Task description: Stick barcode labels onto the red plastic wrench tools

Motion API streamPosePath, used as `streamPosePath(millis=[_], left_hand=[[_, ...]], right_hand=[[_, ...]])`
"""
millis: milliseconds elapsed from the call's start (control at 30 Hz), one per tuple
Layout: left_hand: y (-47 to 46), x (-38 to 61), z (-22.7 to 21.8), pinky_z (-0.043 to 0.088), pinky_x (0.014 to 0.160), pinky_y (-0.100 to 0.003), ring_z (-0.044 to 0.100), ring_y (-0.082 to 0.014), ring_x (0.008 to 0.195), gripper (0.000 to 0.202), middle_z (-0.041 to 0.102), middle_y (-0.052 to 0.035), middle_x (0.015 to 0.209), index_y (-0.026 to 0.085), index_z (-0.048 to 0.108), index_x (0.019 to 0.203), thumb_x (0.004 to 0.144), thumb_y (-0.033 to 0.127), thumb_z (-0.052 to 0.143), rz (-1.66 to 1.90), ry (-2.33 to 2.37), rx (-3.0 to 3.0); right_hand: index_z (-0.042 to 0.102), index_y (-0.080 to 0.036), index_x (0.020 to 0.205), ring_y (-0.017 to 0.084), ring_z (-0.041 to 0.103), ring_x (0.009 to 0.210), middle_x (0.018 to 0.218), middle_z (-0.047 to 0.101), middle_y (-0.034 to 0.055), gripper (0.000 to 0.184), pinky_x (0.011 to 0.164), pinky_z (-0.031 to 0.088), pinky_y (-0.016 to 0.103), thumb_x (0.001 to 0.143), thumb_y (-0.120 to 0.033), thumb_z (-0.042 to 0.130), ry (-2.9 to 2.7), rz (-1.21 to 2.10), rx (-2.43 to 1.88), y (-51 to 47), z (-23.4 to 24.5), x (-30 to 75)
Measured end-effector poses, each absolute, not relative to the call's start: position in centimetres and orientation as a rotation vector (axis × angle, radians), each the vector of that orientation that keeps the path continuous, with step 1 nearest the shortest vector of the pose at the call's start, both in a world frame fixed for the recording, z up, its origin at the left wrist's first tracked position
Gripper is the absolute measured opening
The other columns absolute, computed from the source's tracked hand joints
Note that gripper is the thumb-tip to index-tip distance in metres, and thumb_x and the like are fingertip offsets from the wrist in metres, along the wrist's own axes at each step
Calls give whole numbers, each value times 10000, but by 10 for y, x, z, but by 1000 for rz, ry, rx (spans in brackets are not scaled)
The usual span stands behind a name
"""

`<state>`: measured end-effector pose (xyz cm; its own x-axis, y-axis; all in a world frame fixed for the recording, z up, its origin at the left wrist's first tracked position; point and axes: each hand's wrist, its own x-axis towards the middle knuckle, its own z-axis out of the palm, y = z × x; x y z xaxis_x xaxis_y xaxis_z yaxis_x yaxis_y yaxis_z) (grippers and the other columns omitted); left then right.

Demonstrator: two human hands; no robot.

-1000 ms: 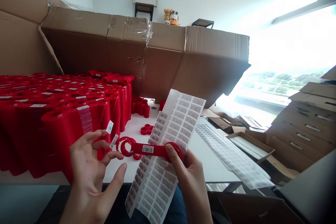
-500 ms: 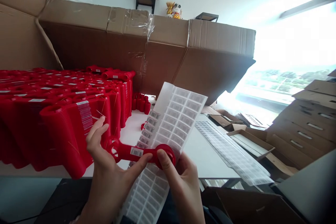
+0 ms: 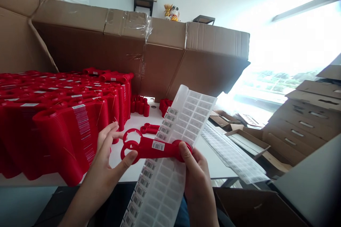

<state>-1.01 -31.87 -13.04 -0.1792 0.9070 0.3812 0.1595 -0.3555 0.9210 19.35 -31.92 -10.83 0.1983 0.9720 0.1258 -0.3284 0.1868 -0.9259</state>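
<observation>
Seen from the head camera, a seated person works at a white table (image 3: 218,167) with both bare hands raised in front of them. The right hand (image 3: 197,172) grips one end of a flat red plastic piece (image 3: 146,148), its thumb pressed on the round end and a long translucent label sheet (image 3: 190,122) caught behind it. The piece lies roughly level across the sheet, above the table's near edge, with its ringed end toward the left hand (image 3: 105,161). That hand has its thumb against the nearer ring and its fingers spread beyond; I cannot tell whether they close on the piece from behind. A white barcode label (image 3: 158,145) sits on the middle of the red handle, and more barcodes run down the sheet's left edge. Just beyond, on the tabletop, lies another red piece (image 3: 150,128), partly hidden by the sheet. To the left, tall rows of stacked red pieces (image 3: 57,127) fill the table, many bearing white labels. Behind everything leans a large brown carton (image 3: 165,65), taped at its seams. On the right, further label sheets (image 3: 234,156) overhang the table, near cardboard boxes (image 3: 301,133) and a bright window (image 3: 279,49).
</observation>
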Motion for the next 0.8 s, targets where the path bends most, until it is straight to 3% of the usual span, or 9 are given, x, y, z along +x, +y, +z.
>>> streamPosePath(millis=[67,233,367,500,667,800], left_hand=[[-318,-16,-127,189,1257,-628,211,-379,1551,351,324,-69,1620,261,662,970,856,584,735,1434,1246,1498],[-316,-26,-117,187,1271,-557,252,-338,1537,328,360,-2,1639,298,739,1053,871,570,727,1171,1003,1347],[-312,-31,-118,241,1249,-558,284,-333,1519,342,366,1,1645,314,748,1146,891,540,718,1149,921,1268],[-310,-31,-121,163,1273,-539,198,-314,1554,315,371,-15,1641,302,766,1103,877,520,741,1156,943,1254],[-311,-31,-119,184,1255,-576,327,-346,1495,259,416,-35,1587,284,783,959,892,525,718,1149,925,1265],[-312,-34,-119,204,1237,-616,337,-371,1488,262,410,-29,1601,310,795,1011,878,527,736,1171,959,1242]], right_hand=[[767,-184,862,275,722,815,840,778,79,408,758,576,371,747,-569,843,-907,1133,-924,-316,-110,201],[781,-190,1023,302,726,992,1036,797,108,481,887,569,403,756,-586,840,-1100,1311,-959,-312,-113,220],[773,-208,1103,291,709,1087,1121,784,96,440,923,555,376,819,-542,807,-1328,1413,-910,-311,-112,230],[760,-229,1165,278,684,1138,1130,774,70,426,946,544,366,844,-506,797,-1451,1502,-839,-312,-113,239],[735,-303,1246,238,632,1209,1231,741,17,433,1029,493,355,850,-460,812,-1442,1626,-776,-317,-118,248],[714,-312,1273,231,610,1240,1278,719,15,436,1039,482,354,871,-461,793,-1423,1660,-768,-313,-125,249]])
